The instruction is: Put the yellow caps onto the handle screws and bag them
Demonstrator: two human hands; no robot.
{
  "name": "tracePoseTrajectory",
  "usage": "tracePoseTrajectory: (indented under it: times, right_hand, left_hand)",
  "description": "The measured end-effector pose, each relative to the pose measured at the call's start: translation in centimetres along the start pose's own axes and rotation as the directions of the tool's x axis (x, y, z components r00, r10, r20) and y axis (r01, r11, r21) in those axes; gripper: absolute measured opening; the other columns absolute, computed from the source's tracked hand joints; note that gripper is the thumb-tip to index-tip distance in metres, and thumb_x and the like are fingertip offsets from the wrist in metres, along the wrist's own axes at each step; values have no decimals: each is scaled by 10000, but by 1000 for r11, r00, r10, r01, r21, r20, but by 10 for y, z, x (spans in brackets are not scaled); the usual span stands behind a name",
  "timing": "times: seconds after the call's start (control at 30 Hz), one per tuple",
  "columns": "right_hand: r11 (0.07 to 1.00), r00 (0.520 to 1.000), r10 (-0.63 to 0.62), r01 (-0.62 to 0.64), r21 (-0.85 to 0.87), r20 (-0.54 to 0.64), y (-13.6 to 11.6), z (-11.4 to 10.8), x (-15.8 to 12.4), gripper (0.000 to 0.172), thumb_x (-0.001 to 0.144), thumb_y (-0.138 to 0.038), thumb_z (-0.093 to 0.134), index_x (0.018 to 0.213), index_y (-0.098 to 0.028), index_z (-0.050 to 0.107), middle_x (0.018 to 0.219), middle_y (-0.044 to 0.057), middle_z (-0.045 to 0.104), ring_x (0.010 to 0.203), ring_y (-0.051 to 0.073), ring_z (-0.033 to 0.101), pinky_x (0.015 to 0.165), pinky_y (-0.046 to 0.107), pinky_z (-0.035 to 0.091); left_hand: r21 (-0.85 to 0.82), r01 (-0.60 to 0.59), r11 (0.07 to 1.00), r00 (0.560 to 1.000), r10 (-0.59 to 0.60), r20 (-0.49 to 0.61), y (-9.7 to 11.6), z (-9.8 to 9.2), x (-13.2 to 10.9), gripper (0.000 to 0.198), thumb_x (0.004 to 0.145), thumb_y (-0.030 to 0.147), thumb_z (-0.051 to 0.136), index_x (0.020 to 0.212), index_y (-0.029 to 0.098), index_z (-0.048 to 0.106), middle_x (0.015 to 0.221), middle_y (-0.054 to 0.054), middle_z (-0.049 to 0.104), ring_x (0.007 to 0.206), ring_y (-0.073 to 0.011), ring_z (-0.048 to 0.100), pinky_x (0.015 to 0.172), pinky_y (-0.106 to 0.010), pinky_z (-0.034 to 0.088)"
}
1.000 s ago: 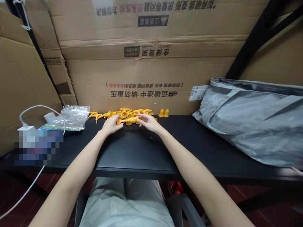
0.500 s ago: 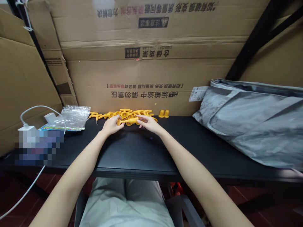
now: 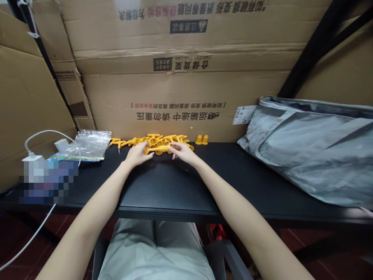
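Between my two hands a yellow plastic corkscrew [image 3: 159, 149] lies sideways above the black table. My left hand [image 3: 138, 154] pinches its crosswise handle end. My right hand [image 3: 184, 153] has its fingers closed around the other end, a ribbed yellow sleeve. The metal screw of this piece is not visible. Just behind my hands is a pile of yellow corkscrew parts [image 3: 154, 138], T-shaped handles and cup-shaped sleeves mixed together. Metal spirals show on some handles at the pile's left end. To the right of the pile two yellow sleeves [image 3: 202, 140] stand upright side by side.
A grey bag [image 3: 305, 151] fills the table's right side. On the left lie a clear plastic bag [image 3: 91, 144], a white charger [image 3: 34, 162] with its cable, and a blurred-out item. A cardboard sheet [image 3: 175, 89] stands along the back of the black table [image 3: 163, 190].
Almost nothing differs. Both hands keep their hold on the corkscrew in the same spot; my right fingers have shifted very slightly.
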State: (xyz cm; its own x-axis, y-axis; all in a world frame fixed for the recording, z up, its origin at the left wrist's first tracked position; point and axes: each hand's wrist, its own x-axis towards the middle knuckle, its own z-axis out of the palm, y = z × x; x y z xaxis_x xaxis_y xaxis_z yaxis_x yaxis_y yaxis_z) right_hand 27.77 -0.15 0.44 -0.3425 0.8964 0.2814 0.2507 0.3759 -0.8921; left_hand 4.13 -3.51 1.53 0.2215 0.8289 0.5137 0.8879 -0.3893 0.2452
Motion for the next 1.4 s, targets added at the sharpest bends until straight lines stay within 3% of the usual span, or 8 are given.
tracePoseTrajectory:
  times: [0.2, 0.37, 0.5, 0.63, 0.73, 0.8, 0.87, 1.4]
  right_hand:
    - [997, 998, 65, -65, 36, -7, -10, 4, -3, 273, 844, -420, 626, 894, -152, 623, 636, -9, 626, 460, 80, 554, 506, 215, 469]
    - [998, 997, 61, -61, 13, -47, -11, 7, -5, 472, 825, -583, 573, 612, -164, 527, 535, -11, 587, 391, 61, 504, 442, 195, 427]
    - [992, 989, 122, -124, -12, -84, -12, 10, -6, 558, 829, -663, 493, 552, -180, 458, 459, -6, 553, 338, 60, 469, 376, 184, 374]
    - [976, 971, 213, -216, -18, -107, -15, 9, -5, 526, 877, -629, 447, 639, -167, 524, 483, 5, 577, 324, 64, 469, 338, 176, 346]
    - [972, 970, 235, -234, 25, -66, -17, 3, -5, 413, 896, -541, 497, 875, -146, 616, 758, 76, 697, 427, 87, 583, 364, 182, 407]
    - [981, 982, 187, -186, 59, -4, -17, -1, -6, 324, 857, -411, 622, 1060, -160, 611, 997, 101, 697, 571, 104, 663, 453, 181, 485]
    - [985, 988, 149, -152, 76, 44, -16, -3, -7, 400, 805, -294, 696, 1168, -174, 580, 1087, 99, 677, 660, 111, 688, 544, 188, 529]
    - [963, 989, 143, -150, 224, 50, -8, -3, -5, 397, 737, -268, 756, 1082, -179, 583, 884, 50, 672, 670, 138, 684, 644, 265, 576]
  left_hand:
    - [16, -14, 1000, 1000, 14, 14, 1, 0, -1, 322, 766, 433, 613, 1008, 225, 568, 985, -45, 681, 881, -212, 636, 737, -294, 464]
    - [19, -19, 1000, 999, 18, 33, 4, 1, -1, 344, 769, 435, 610, 1035, 222, 563, 1035, -51, 675, 924, -217, 634, 769, -302, 472]
    - [39, -11, 999, 999, 9, 50, 7, 0, -1, 359, 778, 441, 601, 1060, 222, 561, 1065, -47, 670, 945, -206, 634, 797, -292, 473]
    - [39, 1, 999, 999, -3, 49, 8, 0, -1, 358, 778, 437, 602, 1062, 223, 564, 1067, -46, 667, 953, -207, 633, 809, -296, 474]
    - [34, 11, 999, 999, -12, 43, 7, 0, 0, 365, 778, 449, 604, 1062, 224, 562, 1054, -43, 668, 950, -206, 632, 807, -296, 474]
    - [37, 13, 999, 999, -14, 44, 5, 0, 0, 372, 779, 462, 602, 1062, 224, 559, 1053, -41, 668, 949, -204, 631, 801, -292, 474]
    - [46, 12, 999, 999, -14, 51, 4, 0, 0, 375, 781, 474, 599, 1058, 225, 558, 1061, -40, 666, 955, -204, 628, 797, -289, 474]
    - [40, -6, 999, 997, 3, 80, 1, 3, 1, 409, 798, 473, 592, 1131, 244, 528, 1152, -35, 629, 1010, -202, 616, 838, -308, 490]
